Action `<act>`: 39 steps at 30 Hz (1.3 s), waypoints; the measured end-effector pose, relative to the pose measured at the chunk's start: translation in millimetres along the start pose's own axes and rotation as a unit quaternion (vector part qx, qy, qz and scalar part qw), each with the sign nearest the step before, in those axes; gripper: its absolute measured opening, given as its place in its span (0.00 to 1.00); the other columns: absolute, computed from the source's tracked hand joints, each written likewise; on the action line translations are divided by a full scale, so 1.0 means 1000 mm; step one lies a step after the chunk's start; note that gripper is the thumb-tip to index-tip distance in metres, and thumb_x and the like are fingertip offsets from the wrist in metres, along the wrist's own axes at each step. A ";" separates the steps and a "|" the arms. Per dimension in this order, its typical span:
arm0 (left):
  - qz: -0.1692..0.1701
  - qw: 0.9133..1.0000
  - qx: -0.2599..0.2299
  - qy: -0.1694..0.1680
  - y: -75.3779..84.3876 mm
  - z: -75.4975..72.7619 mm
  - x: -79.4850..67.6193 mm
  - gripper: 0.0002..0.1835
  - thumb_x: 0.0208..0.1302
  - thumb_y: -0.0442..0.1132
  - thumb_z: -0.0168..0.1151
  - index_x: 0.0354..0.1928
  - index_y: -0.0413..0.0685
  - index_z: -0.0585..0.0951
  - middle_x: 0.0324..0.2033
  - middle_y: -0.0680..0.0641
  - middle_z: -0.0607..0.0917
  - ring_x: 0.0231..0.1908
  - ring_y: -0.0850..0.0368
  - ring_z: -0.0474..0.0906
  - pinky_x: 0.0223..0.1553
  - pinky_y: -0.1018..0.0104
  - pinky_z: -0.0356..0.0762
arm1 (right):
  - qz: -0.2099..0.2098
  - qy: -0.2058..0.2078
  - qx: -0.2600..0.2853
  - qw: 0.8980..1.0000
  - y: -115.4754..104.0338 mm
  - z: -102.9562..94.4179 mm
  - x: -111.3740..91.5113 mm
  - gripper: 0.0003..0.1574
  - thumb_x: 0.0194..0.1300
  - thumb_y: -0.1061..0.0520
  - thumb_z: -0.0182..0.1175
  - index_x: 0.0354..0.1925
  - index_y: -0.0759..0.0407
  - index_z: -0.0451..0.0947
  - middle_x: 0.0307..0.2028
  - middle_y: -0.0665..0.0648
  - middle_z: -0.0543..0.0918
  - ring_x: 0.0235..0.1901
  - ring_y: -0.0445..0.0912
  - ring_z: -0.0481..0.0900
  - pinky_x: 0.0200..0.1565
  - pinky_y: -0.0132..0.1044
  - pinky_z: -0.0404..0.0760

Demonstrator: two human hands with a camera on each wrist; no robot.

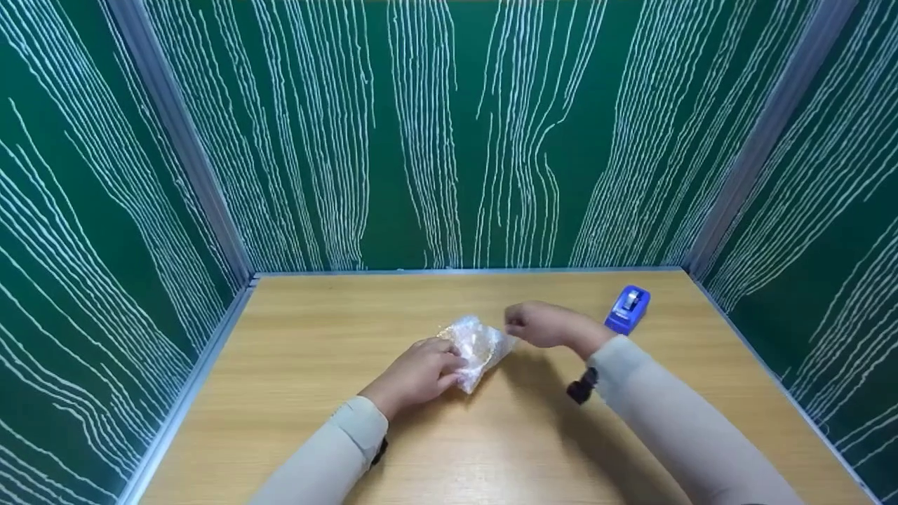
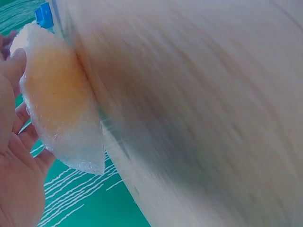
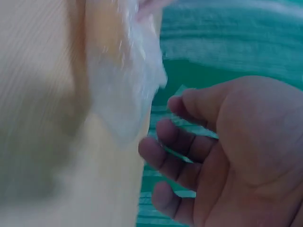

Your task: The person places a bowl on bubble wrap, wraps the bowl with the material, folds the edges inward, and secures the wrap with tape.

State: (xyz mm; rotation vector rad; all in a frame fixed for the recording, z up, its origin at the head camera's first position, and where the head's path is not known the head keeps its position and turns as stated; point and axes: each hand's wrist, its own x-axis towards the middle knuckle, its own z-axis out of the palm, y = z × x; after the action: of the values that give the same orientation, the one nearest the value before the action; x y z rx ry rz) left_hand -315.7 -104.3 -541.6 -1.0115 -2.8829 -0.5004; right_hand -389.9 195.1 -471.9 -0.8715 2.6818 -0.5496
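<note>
A bundle of clear bubble wrap [image 1: 471, 351] lies on the wooden table, with something yellow-orange showing through it. My left hand [image 1: 421, 372] grips its left side, thumb on the near face and fingers behind, as the left wrist view shows of the wrap [image 2: 61, 99]. Just off the bundle's right corner is my right hand [image 1: 544, 324], its fingers curled. In the right wrist view, thumb and forefinger of that hand [image 3: 236, 146] pinch what looks like a small piece of clear tape [image 3: 183, 88], blurred and mostly hidden. The wrap [image 3: 123, 90] stands apart from these fingertips.
A blue tape dispenser [image 1: 628, 308] stands on the right of the table [image 1: 316, 315], beyond the right forearm. Green panels with white wavy lines [image 1: 421, 140] and grey posts [image 1: 189, 133] enclose the back and both sides.
</note>
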 end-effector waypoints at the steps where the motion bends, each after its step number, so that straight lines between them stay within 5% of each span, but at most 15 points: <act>1: -0.002 1.000 -0.002 -0.001 0.000 0.000 0.000 0.18 0.84 0.50 0.68 0.67 0.56 0.91 0.63 0.52 0.88 0.70 0.52 0.82 0.81 0.50 0.76 | -0.006 -0.004 -0.017 1.000 -0.007 0.001 0.004 0.13 0.87 0.53 0.58 0.48 0.58 0.86 0.39 0.55 0.88 0.40 0.46 0.84 0.49 0.49 0.89; 12: -0.020 1.000 -0.019 -0.012 -0.002 0.002 0.001 0.19 0.85 0.53 0.66 0.69 0.59 0.90 0.66 0.53 0.86 0.72 0.53 0.79 0.82 0.51 0.74 | -0.033 -0.083 -0.129 0.988 -0.054 0.011 0.043 0.14 0.87 0.55 0.58 0.51 0.54 0.91 0.46 0.55 0.92 0.46 0.50 0.87 0.61 0.53 0.89; 22: -0.021 1.000 0.001 -0.020 -0.001 0.003 0.003 0.18 0.85 0.53 0.66 0.65 0.55 0.92 0.61 0.54 0.86 0.68 0.54 0.80 0.82 0.53 0.74 | 0.037 -0.147 -0.157 0.976 -0.071 0.014 0.062 0.12 0.86 0.55 0.60 0.53 0.51 0.91 0.48 0.55 0.90 0.48 0.53 0.85 0.66 0.55 0.87; 30: 0.019 0.999 0.026 0.010 -0.003 0.003 0.003 0.17 0.85 0.53 0.66 0.63 0.55 0.93 0.58 0.53 0.88 0.66 0.53 0.82 0.79 0.52 0.76 | 0.011 -0.151 -0.253 0.956 -0.073 0.023 0.072 0.12 0.86 0.55 0.59 0.48 0.56 0.89 0.43 0.57 0.88 0.42 0.52 0.82 0.63 0.53 0.88; 39: 0.003 1.000 0.024 0.000 -0.002 0.002 0.003 0.18 0.86 0.55 0.64 0.62 0.56 0.93 0.59 0.52 0.87 0.67 0.52 0.82 0.81 0.52 0.74 | 0.043 -0.128 -0.226 0.965 -0.074 0.027 0.070 0.09 0.83 0.54 0.66 0.50 0.55 0.91 0.41 0.57 0.90 0.42 0.54 0.85 0.63 0.52 0.88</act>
State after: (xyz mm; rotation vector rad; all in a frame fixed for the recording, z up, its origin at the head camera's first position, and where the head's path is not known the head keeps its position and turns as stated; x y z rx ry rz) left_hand -319.1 -103.0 -543.2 -1.0131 -2.8757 -0.4279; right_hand -397.3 89.8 -473.4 -0.8575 2.6193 0.1981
